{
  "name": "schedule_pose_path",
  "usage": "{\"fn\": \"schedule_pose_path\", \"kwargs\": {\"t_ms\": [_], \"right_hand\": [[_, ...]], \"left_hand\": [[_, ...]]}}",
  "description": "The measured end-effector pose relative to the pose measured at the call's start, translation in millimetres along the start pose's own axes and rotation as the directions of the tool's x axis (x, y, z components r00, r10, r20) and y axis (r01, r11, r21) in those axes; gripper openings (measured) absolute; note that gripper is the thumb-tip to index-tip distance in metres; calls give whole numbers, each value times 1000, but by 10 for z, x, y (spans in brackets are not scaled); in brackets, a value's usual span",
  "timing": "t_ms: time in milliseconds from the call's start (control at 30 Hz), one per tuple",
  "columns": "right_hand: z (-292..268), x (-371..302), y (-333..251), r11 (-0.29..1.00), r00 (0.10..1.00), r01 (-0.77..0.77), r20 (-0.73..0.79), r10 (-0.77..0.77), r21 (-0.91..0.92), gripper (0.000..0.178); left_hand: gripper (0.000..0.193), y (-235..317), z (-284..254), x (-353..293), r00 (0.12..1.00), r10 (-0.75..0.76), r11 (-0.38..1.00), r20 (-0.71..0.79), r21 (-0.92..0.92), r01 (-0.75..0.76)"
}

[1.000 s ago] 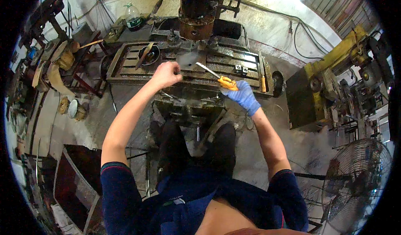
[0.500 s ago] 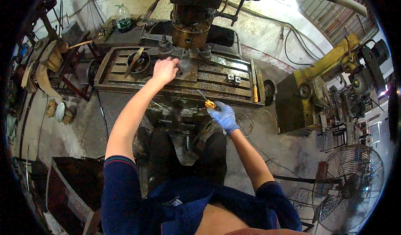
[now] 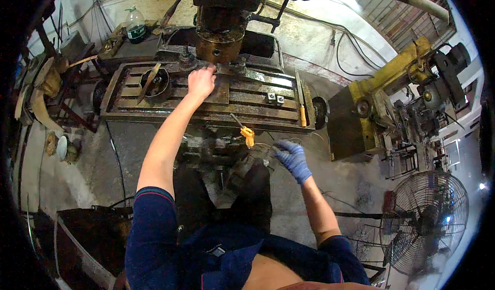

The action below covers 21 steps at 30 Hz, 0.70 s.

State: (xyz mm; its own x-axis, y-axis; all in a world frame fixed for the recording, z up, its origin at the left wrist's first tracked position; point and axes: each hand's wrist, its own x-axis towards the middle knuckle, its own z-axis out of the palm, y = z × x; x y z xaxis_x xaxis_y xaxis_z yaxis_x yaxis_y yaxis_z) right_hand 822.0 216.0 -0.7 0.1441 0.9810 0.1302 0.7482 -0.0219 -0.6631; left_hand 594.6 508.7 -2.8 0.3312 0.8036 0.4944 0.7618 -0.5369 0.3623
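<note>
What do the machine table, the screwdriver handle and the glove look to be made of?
Table: bare metal, probably cast iron or steel, dull brown with rust and oil, slotted. Screwdriver handle: likely plastic, smooth bright yellow. Glove on the right hand: seemingly knitted fabric, matte blue; any coating cannot be told.

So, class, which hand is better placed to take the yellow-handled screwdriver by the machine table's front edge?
Probably the right: the gloved right hand is just beside the screwdriver, while the bare left hand rests farther up the machine table.

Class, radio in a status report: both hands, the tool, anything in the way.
Left hand bare, on machine table. Right hand gloved, beside yellow-handled screwdriver, grip unclear. Nothing between them.
</note>
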Motion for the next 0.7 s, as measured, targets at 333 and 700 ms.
{"fn": "schedule_pose_path", "kwargs": {"t_ms": [333,700], "right_hand": [[-2526,1273,-1694,610,486,783,-736,-472,126,42],[-2113,791,-1711,489,324,872,-757,-568,7,37]], "left_hand": [[30,-75,-99,-4,968,-250,966,28,73,248],[30,-54,1,13,973,-230,973,-2,35,230]]}}
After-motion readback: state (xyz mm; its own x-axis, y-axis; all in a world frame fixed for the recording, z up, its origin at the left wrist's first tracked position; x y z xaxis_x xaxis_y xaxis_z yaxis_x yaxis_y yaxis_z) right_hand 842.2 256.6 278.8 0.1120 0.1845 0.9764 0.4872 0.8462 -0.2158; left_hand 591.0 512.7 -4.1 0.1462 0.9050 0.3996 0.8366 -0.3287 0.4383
